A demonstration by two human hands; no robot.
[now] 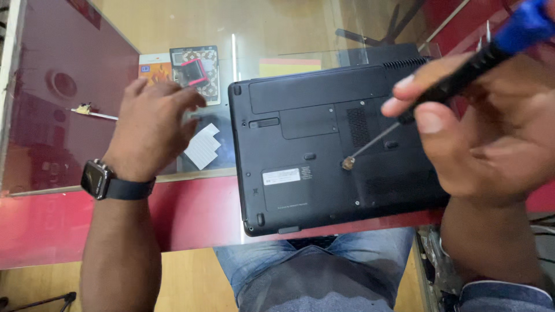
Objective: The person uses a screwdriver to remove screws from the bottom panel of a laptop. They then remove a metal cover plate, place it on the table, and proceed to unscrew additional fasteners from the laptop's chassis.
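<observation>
The right hand [485,133] sits high at the right of the view, its thumb and fingers pinched around a screwdriver with a black grip and a blue cap [462,66]. The thin metal shaft slants down and to the left, and its tip meets a small silver screw [348,163] on the underside of a black plastic laptop [312,173], which lies bottom up on the table. The screw appears lifted at the tip rather than seated flush, though the detail is too small to be sure.

The left hand [151,127] rests palm down on the glass just left of the laptop, fingers loosely spread and curled a little, holding nothing. Its fingertips lie near a small stack of white paper squares [202,149], which sits between the hand and the laptop's left edge. A dark smartwatch with a black band [99,180] wraps the left wrist.

Beyond the left hand, towards the far side of the table, lies a patterned card or pad with a small red-edged black device [193,71] on top of it. Further left, a thin white stick-like item [95,114] lies on the glass table top [46,144], which has a red border along the near edge. The laptop's near edge overhangs that border slightly, above the person's blue jeans [312,271].
</observation>
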